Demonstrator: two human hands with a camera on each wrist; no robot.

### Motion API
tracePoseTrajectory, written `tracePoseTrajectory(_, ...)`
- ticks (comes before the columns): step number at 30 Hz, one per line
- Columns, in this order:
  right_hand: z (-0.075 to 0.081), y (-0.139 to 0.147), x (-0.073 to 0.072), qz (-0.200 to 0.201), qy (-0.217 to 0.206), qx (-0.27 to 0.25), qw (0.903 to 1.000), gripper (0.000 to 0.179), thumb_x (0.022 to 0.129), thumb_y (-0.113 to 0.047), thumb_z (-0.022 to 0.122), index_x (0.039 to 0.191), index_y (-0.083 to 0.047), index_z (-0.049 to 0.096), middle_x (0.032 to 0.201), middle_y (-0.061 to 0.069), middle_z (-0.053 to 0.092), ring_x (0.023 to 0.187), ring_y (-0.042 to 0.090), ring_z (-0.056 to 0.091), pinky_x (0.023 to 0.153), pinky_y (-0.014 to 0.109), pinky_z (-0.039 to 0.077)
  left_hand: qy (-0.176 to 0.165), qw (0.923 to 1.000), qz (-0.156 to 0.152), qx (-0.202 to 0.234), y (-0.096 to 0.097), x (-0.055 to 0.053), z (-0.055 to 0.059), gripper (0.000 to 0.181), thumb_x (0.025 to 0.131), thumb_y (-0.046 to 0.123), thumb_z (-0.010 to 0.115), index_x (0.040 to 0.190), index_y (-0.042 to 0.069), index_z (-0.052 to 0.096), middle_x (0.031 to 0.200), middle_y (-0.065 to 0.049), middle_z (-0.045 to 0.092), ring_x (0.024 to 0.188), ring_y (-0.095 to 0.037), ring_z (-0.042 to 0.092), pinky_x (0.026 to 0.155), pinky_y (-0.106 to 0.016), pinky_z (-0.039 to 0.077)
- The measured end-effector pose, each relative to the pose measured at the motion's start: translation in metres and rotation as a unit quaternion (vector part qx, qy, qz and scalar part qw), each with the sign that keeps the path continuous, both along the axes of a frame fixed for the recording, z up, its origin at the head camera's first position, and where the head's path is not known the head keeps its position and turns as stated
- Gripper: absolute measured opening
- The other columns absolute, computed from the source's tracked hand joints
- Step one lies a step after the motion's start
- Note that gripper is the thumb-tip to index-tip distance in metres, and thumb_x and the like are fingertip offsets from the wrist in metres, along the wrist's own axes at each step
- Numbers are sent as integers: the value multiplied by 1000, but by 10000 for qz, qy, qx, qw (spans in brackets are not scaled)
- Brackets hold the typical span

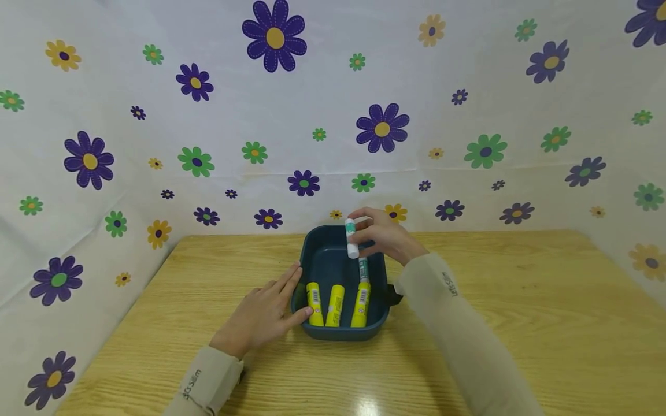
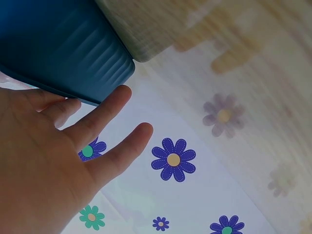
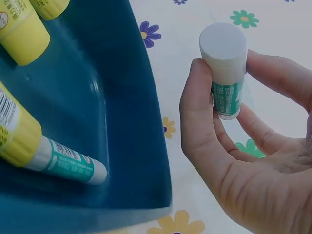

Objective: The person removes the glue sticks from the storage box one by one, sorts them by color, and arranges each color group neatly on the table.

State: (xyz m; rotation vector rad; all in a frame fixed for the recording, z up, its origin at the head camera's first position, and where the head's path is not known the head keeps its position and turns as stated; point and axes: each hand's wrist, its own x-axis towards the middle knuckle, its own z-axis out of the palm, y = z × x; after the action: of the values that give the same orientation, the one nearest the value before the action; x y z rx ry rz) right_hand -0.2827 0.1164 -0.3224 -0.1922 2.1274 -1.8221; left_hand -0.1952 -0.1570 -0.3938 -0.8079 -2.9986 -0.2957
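A dark blue plastic bin [image 1: 340,333] stands on the table with three yellow glue sticks [image 1: 335,305] along its near side. A white and green glue stick [image 3: 70,161] lies in it on the right, its end against a yellow one. Above the bin's far right part, my right hand [image 1: 387,234] pinches another white and green glue stick [image 1: 351,238] between thumb and fingers, tilted slightly. My left hand [image 1: 260,315], fingers straight and spread, rests at the bin's left rim. The left wrist view shows these fingers [image 2: 109,117] beside the bin's ribbed outer wall.
The wooden table [image 1: 520,323] reaches out to both sides of the bin. A white flower-printed sheet [image 1: 322,98] hangs behind the table and along its sides. A black piece [image 1: 394,296] sticks out at the bin's right side.
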Motion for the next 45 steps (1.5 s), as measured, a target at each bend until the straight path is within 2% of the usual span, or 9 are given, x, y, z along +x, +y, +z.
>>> tracePoseTrajectory(10, 0, 21, 9, 162, 337, 158, 9992, 57, 95, 2, 63, 147, 1, 40, 127, 24, 48, 104, 35, 55, 90, 52, 57, 79, 9999, -50, 46, 1, 1, -1, 86, 101, 63, 44, 159, 2, 28, 166, -11, 22, 137, -43, 46, 105, -62, 42)
tracePoseTrajectory(20, -4, 42, 14, 121, 503, 498, 9974, 60, 93, 1, 65, 148, 1, 40, 135, 27, 46, 103, 36, 57, 80, 41, 60, 122, 9999, -95, 76, 0, 2, 0, 86, 101, 63, 43, 159, 1, 29, 166, -12, 24, 137, -43, 46, 104, -62, 43)
tracePoseTrajectory(29, -2, 59, 25, 219, 565, 639, 9961, 63, 93, 1, 66, 150, 2, 38, 142, 30, 42, 106, 36, 57, 82, 40, 60, 111, 9999, -64, 72, 1, 2, 1, 85, 102, 62, 43, 159, 1, 29, 165, -12, 25, 138, -43, 45, 105, -63, 41)
tracePoseTrajectory(34, -4, 71, 31, 256, 679, 695, 9949, 62, 92, 2, 65, 148, 4, 39, 141, 31, 42, 104, 35, 56, 76, 34, 60, 77, 9999, -37, 61, 0, 2, 1, 85, 102, 62, 43, 159, 1, 28, 166, -12, 24, 138, -43, 45, 106, -63, 41)
tracePoseTrajectory(41, -7, 84, 41, 348, 668, 786, 9941, 62, 92, -1, 66, 147, 5, 37, 140, 31, 42, 107, 36, 54, 83, 40, 59, 72, 10000, -37, 9, 0, 2, 1, 86, 101, 64, 41, 160, 2, 27, 166, -11, 24, 138, -43, 45, 106, -63, 41)
tracePoseTrajectory(45, -11, 93, 45, 353, 711, 875, 9930, 61, 92, -2, 66, 146, 5, 38, 141, 31, 42, 106, 35, 55, 82, 40, 59, 88, 9999, -62, 35, 0, 3, 1, 86, 102, 63, 41, 159, 1, 27, 166, -12, 23, 137, -43, 46, 106, -62, 41)
